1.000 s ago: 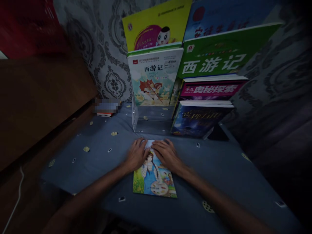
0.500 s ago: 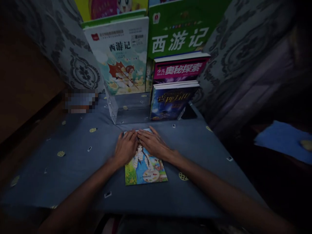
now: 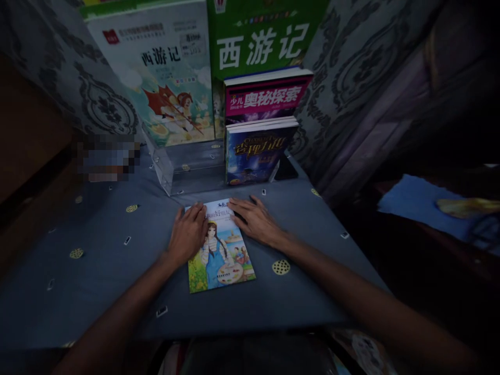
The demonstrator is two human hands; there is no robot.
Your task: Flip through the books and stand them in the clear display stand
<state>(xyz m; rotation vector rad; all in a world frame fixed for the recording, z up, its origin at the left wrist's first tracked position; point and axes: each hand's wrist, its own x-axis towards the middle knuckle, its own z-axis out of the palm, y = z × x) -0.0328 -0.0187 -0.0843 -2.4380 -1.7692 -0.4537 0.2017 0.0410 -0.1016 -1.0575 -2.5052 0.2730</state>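
A thin picture book (image 3: pixel 221 250) lies flat near the table's front, its cover showing a figure in blue overalls with a paint palette. My left hand (image 3: pixel 188 232) rests on the book's left side, fingers stretched out toward the top edge. Over the upper right corner lies my right hand (image 3: pixel 255 221), its fingers spread and touching the cover. The title strip shows between the two hands. Neither hand is wrapped round anything.
A clear acrylic stand (image 3: pixel 166 174) behind the book holds a white-covered book (image 3: pixel 164 88), a green book (image 3: pixel 261 41), a magenta book (image 3: pixel 269 99) and dark blue books (image 3: pixel 258 153). The tablecloth (image 3: pixel 117 281) is blue-grey. A blue cloth (image 3: pixel 414 203) lies off to the right.
My hands have moved apart, from together on the book's upper part to its two sides, uncovering the title. The whole view has shifted, with things now lying further left.
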